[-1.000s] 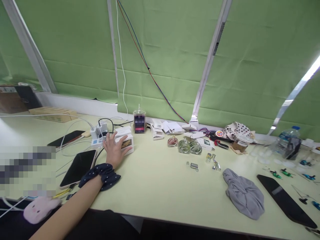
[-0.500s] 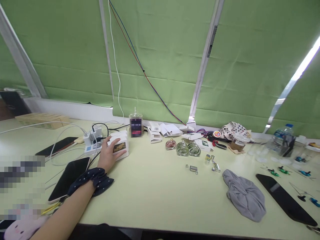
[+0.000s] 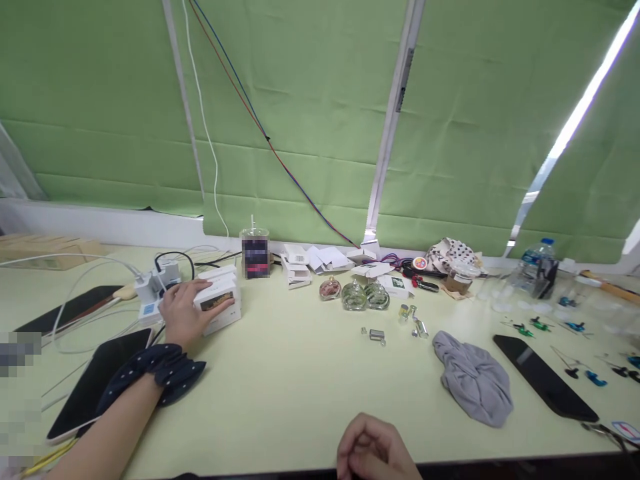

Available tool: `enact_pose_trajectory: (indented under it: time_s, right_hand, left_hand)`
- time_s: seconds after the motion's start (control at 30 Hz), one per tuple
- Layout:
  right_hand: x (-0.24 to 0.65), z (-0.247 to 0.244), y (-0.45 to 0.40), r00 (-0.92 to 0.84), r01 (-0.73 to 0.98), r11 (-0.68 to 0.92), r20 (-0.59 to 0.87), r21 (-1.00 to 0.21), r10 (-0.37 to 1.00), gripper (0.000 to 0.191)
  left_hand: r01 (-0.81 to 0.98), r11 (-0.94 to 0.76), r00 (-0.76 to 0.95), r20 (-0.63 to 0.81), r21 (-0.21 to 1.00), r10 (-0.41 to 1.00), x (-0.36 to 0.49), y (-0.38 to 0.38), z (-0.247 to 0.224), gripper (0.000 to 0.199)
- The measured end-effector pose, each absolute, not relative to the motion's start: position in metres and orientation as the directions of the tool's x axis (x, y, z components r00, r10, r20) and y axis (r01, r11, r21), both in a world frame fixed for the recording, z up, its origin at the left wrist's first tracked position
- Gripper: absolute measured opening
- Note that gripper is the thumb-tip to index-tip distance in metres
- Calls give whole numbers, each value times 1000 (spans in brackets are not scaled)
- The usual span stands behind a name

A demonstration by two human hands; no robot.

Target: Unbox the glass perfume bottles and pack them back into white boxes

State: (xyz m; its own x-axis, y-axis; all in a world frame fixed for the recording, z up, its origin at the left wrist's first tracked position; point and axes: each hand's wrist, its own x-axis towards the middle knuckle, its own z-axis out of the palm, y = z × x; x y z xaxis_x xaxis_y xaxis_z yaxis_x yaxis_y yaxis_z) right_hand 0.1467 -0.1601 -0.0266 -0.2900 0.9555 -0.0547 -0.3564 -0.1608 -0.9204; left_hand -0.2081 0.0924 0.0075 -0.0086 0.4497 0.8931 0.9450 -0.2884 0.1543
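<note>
Gripped white box point(image 3: 227, 319) at eight o'clock with left hand point(image 3: 186, 313), thumb across front and fingers over top. Held right hand point(image 3: 376, 448) near six o'clock, with fingers curled. Judged as grasping step; apparently called for steady opposed pressure next.

No text is readable; the barcode point(image 3: 300, 258) on the white carton point(image 3: 298, 276) is too small to decipher.

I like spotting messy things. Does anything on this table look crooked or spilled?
No spill shows. The white boxes along the back lie jumbled at odd angles, unlike the neater boxes by the left hand, and the gray cloth looks bunched and twisted.
</note>
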Motion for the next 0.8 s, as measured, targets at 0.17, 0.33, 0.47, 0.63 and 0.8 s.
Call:
enact_pose_trajectory:
  time_s: [0.17, 0.33, 0.47, 0.63, 0.8]
  right_hand:
    - [179, 9, -140, -113, -128, 122, 136, -984, 984, 19]
    - [230, 20, -85, 10, 422, 323, 360, -847, 933, 15]
    - [264, 14, -36, 47, 682, 234, 360, -693, 932, 19]
    - [266, 13, -2, -18, 718, 261, 358, -645, 934, 18]
    - [249, -1, 0, 31, 671, 313, 447, -672, 894, 22]
  left_hand:
    - [935, -305, -32, 897, 183, 440, -205, 89, 8, 62]
    - [937, -305, -39, 921, 169, 388, -197, 81, 13, 62]
    - [979, -203, 83, 951, -22, 298, -178, 71, 7, 49]
    - [816, -493, 492, 811, -302, 317, -141, 64, -11, 28]
    - [697, -696, 639, 588, -170, 496, -107, 76, -16, 31]
